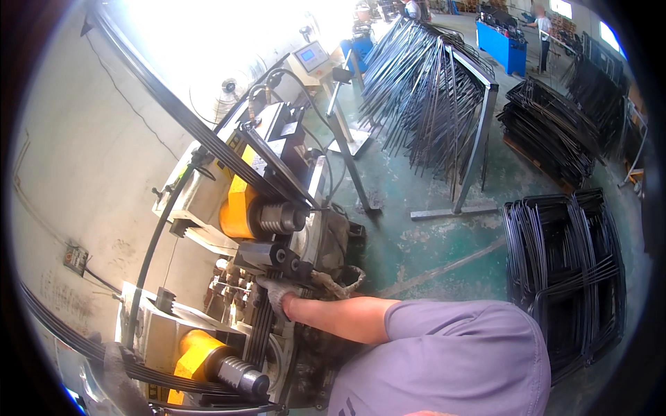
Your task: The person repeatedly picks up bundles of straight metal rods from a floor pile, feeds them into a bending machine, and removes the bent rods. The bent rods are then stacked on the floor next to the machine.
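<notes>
A bundle of dark metal tubes [260, 329], bent into a wide U, lies in a bending machine [198, 315] with yellow blocks. One leg of the bundle runs to the upper left, the other to the lower left. My right hand [279, 291], in a pale work glove, is closed round the middle stretch, just below a dark roller block [263, 255]. At the lower left, my gloved left hand [119, 378] grips the lower leg; shade and blur hide part of its fingers. Thick threaded bolts [281, 217] stick out of the yellow blocks near both bends.
A control box with a screen [312, 57] stands behind the machine. Many loose rods lean on a metal rack [475, 132]. Stacks of bent black frames [565, 277] stand at the right. Farther back are a blue workbench [501, 47] and a person [543, 31].
</notes>
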Available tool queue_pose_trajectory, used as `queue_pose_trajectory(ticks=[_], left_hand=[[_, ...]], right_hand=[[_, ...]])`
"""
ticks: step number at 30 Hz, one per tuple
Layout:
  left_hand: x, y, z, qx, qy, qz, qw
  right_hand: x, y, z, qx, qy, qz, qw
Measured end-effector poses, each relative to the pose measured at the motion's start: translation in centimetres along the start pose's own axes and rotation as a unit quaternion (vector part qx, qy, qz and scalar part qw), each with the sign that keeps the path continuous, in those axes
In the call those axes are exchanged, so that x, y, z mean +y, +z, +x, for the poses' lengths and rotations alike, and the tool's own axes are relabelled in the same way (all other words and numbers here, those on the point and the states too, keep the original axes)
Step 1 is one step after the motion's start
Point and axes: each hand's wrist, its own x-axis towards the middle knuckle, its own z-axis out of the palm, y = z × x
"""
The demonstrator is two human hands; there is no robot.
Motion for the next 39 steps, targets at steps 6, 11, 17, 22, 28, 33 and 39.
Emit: queue_pose_trajectory(ticks=[6, 11, 17, 22, 28, 33, 39], left_hand=[[2.0, 1.1, -1.3, 0.08, -0.032, 0.03, 0.996], [2.3, -0.7, -2.5, 0.014, -0.088, -0.028, 0.996], [3.2, -3.4, -3.0, -0.093, -0.149, 0.078, 0.981], [3.3, -4.3, -3.3, -0.16, -0.124, 0.03, 0.979], [1.4, -3.4, -2.1, -0.128, -0.096, 0.054, 0.986], [6.8, -6.5, -5.0, -0.022, -0.016, 0.286, 0.958], [8.1, -2.9, -3.0, -0.005, -0.06, 0.258, 0.964]], right_hand=[[-0.3, 0.3, -0.7, 0.027, 0.01, -0.015, 0.999], [-0.2, -2.7, 1.9, 0.077, -0.029, -0.178, 0.981], [0.1, -4.0, 0.9, 0.064, -0.028, -0.131, 0.989], [-0.1, -3.0, -0.4, 0.052, -0.04, -0.078, 0.995], [-2.3, -2.8, -1.3, 0.009, -0.029, -0.035, 0.999], [2.3, -2.3, -2.6, -0.028, 0.078, -0.053, 0.995], [-1.3, -2.2, -1.9, 0.0, 0.086, 0.016, 0.996]])
